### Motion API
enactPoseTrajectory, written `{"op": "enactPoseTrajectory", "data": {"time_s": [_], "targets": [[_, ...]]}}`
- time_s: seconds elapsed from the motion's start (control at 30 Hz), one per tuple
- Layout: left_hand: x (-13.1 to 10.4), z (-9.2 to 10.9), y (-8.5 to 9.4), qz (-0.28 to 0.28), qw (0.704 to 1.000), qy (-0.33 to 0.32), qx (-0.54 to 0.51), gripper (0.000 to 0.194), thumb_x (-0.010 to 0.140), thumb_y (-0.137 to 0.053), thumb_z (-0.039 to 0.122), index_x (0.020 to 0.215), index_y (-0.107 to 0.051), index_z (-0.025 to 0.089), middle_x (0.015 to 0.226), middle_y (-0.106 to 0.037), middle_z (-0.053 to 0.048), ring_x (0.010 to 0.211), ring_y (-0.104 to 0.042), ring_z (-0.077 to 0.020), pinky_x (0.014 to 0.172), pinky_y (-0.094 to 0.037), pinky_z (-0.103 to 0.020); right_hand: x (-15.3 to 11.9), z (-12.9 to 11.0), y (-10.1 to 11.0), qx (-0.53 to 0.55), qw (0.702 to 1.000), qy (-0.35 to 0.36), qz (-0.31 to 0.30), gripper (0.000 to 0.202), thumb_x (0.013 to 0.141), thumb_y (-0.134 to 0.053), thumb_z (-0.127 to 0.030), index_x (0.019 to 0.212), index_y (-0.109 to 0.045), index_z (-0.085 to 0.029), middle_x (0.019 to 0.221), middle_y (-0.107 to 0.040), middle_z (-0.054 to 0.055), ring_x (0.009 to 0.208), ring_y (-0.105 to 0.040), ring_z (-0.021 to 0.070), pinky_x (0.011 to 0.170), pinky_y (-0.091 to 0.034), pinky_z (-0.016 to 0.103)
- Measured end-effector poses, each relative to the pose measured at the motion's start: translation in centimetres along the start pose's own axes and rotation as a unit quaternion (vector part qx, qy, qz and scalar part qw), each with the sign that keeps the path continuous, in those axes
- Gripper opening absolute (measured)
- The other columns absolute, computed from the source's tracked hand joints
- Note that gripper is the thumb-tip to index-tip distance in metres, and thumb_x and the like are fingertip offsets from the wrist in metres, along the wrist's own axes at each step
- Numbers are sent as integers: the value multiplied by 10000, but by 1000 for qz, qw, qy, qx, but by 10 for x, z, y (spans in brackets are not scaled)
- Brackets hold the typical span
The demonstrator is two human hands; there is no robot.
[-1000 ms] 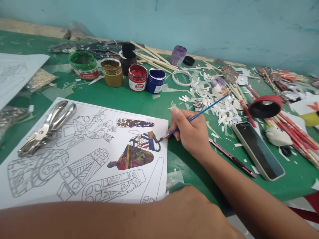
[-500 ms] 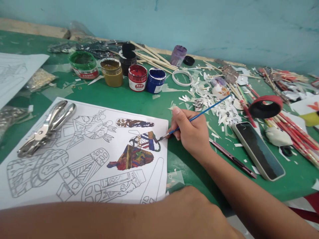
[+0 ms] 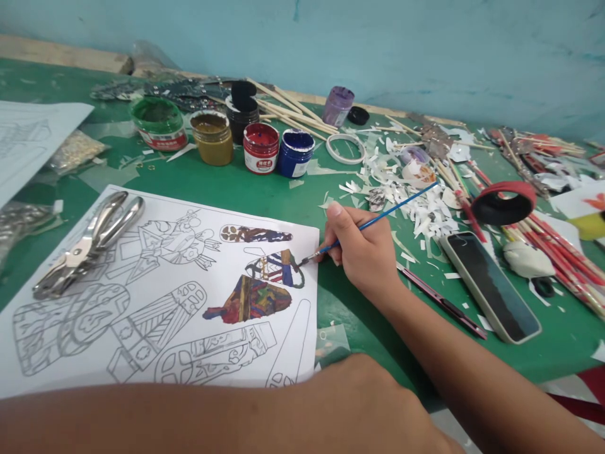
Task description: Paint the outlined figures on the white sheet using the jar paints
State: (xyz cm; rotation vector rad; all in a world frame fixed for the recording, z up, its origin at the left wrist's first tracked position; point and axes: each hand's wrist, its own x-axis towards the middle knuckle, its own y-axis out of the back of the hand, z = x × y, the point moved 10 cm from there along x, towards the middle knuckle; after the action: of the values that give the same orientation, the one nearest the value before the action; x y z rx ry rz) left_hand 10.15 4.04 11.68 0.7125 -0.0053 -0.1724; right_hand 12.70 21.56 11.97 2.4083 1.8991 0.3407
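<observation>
My right hand (image 3: 357,249) pinches a thin blue paintbrush (image 3: 387,211), its tip at the right edge of a partly painted shape (image 3: 274,268) on the white sheet (image 3: 227,214). Below that shape lies a fully coloured one (image 3: 250,299) in red, blue and brown; a narrow painted piece (image 3: 255,234) is above. Black line drawings cover the rest of the sheet. Silver pliers-like punch (image 3: 87,243) rests on its left side. My left forearm crosses the bottom of the view, with the back of my left hand (image 3: 373,403) near the sheet's lower right corner; its fingers are hidden.
Open paint jars, green (image 3: 163,135), ochre (image 3: 212,148), red (image 3: 261,157) and blue (image 3: 296,162), stand behind the sheet. To the right lie a phone (image 3: 491,287), a craft knife (image 3: 444,302), a tape roll (image 3: 503,203), paper scraps (image 3: 420,208) and red-stained sticks (image 3: 562,265).
The brush tip has shifted very slightly left. Everything else appears unmoved.
</observation>
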Motion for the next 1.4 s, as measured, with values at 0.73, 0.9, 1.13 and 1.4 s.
{"op": "enactPoseTrajectory", "data": {"time_s": [0.73,0.9,1.13,1.4], "targets": [[-1,2,1,-25,1000,5,2,439,1034,-424,446,689,-458,177,575,-499,55,426,-390,-93,358,-232,-282,-6,0,-3,10,1000,-29,-2,539,795,-689,-583,473,-484,-203,371,-431,-65,326,-509,82,350,-440,187],[-2,0,2,-10,1000,-3,-6,450,1030,-444,425,660,-433,170,574,-496,57,420,-373,-85,359,-233,-279,-6,0,-3,9,1000,-25,-2,509,829,-674,-519,479,-491,-197,384,-444,-62,340,-536,82,337,-409,168],[-2,1,1,8,1000,-11,-7,444,1027,-445,435,670,-458,172,560,-495,56,407,-358,-92,353,-215,-277,-7,1,-2,3,1000,-23,-1,506,844,-657,-512,481,-501,-197,367,-426,-70,317,-486,68,363,-450,176],[-1,2,4,10,1000,-10,-15,471,1007,-499,422,619,-431,164,526,-476,55,383,-345,-82,337,-194,-261,-7,0,-4,-15,999,-28,-8,540,823,-673,-556,472,-471,-199,402,-450,-59,340,-520,78,367,-440,184]]}}
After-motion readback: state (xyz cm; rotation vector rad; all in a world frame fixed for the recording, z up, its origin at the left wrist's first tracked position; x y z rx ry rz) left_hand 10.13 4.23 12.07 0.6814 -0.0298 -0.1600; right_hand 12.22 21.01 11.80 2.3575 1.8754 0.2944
